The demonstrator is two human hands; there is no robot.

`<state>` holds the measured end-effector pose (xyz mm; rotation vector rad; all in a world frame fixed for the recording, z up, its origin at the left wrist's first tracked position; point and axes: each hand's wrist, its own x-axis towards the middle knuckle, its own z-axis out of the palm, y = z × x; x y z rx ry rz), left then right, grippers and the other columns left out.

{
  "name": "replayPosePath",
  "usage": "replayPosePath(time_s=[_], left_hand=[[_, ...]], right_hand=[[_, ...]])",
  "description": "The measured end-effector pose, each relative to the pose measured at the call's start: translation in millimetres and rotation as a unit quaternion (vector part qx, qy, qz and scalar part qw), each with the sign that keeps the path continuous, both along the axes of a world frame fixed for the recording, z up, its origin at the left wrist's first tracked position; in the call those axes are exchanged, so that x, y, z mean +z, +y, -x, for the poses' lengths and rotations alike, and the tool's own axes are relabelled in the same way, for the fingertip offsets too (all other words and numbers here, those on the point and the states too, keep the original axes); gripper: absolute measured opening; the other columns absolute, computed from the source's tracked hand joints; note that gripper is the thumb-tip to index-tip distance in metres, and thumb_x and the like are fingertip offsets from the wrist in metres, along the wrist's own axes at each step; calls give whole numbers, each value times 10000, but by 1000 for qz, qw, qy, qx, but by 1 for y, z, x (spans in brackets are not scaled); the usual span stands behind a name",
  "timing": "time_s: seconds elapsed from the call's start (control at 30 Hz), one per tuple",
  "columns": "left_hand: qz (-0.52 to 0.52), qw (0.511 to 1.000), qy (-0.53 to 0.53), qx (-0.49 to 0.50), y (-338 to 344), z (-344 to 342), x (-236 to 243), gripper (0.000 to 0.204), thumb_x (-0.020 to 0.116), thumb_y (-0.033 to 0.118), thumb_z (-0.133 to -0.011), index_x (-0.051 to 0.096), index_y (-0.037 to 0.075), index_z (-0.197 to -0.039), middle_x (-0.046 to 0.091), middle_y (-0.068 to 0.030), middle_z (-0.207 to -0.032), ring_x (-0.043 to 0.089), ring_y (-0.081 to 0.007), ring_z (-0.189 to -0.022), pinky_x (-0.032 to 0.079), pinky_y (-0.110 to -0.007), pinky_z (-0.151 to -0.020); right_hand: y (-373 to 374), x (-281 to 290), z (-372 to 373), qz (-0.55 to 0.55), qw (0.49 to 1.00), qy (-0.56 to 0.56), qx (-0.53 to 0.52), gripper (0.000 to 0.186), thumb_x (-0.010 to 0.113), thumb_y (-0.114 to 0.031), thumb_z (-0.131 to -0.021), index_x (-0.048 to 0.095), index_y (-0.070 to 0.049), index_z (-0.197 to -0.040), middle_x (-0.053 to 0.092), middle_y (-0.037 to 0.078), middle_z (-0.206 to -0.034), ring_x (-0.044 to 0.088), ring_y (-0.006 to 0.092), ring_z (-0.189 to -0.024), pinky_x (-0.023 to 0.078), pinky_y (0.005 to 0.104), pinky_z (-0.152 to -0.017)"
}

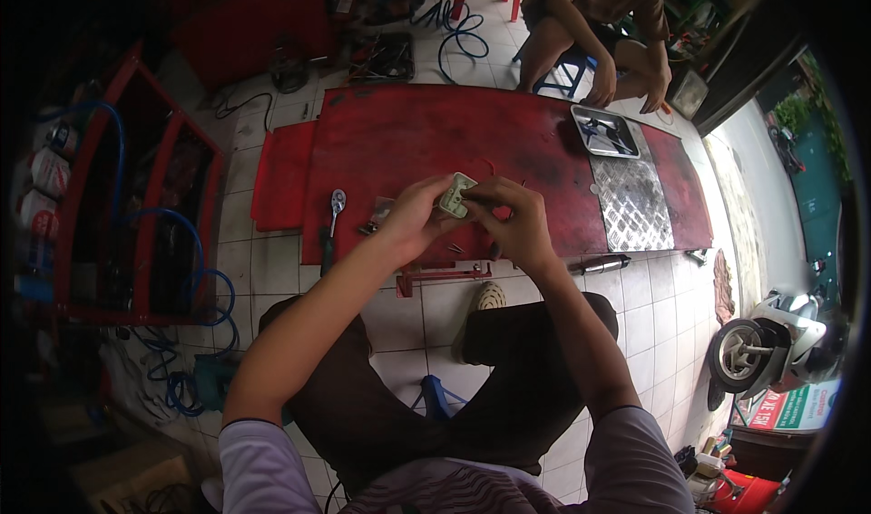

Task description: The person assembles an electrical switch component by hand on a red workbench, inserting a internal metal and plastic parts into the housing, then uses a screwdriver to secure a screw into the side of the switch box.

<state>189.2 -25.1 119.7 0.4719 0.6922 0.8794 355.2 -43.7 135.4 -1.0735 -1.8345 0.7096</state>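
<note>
My left hand (415, 216) holds a small pale green box (456, 187) with rounded corners and dark print, tilted up above the near edge of a red work table (399, 133). My right hand (520, 222) has its thumb and fingertips pinched together against the box's right side; what lies between them, if anything, is hidden. A ratchet wrench (337, 202) rests on the table left of my left hand. Beneath the hands, small metal pieces (455, 249) lie near the edge.
A metal tray (605, 133) with tools stands at the table's far right, by a textured metal plate (640, 207). Another person (599, 24) sits beyond it, hands lowered. A red shelf rack (145, 196) and blue hose (195, 233) are left; a scooter (771, 346) stands right.
</note>
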Motion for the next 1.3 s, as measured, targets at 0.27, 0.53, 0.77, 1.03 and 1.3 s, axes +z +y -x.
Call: replayPosePath(time_s=[0.27,0.53,0.77,1.03,1.3], left_hand=[[-33,998,55,-19,2,6,-8,214,470,207,-922,560,75,-1064,582,-15,-978,559,-106,-911,485,-292,-791],[-69,991,96,-71,16,-37,6,228,504,233,-915,562,93,-1085,569,4,-954,551,-77,-870,490,-259,-751],[-17,990,122,-76,7,-44,10,242,508,235,-918,556,85,-1102,570,-13,-1017,573,-107,-909,523,-295,-780],[-9,987,130,-92,3,-41,12,232,509,231,-918,559,91,-1097,577,-11,-1019,579,-115,-922,532,-303,-787],[-15,989,116,-93,5,-41,9,240,518,244,-914,561,95,-1096,575,-14,-1021,577,-122,-932,530,-305,-792]], right_hand=[[-1,1,7,-134,982,-127,27,162,648,-22,-655,667,-71,-808,579,38,-812,586,231,-757,495,329,-663],[5,17,-32,-141,969,-202,27,148,638,-53,-663,671,-82,-804,574,36,-841,566,216,-791,493,342,-686],[5,15,-43,-176,959,-217,49,122,631,-66,-650,646,-71,-771,557,52,-843,564,221,-796,503,338,-665],[5,13,-46,-185,951,-241,53,134,678,-128,-646,658,-114,-777,532,27,-798,559,213,-768,496,336,-638],[4,22,-46,-174,958,-220,59,144,664,-131,-630,644,-84,-765,560,48,-839,575,230,-874,504,342,-686]])
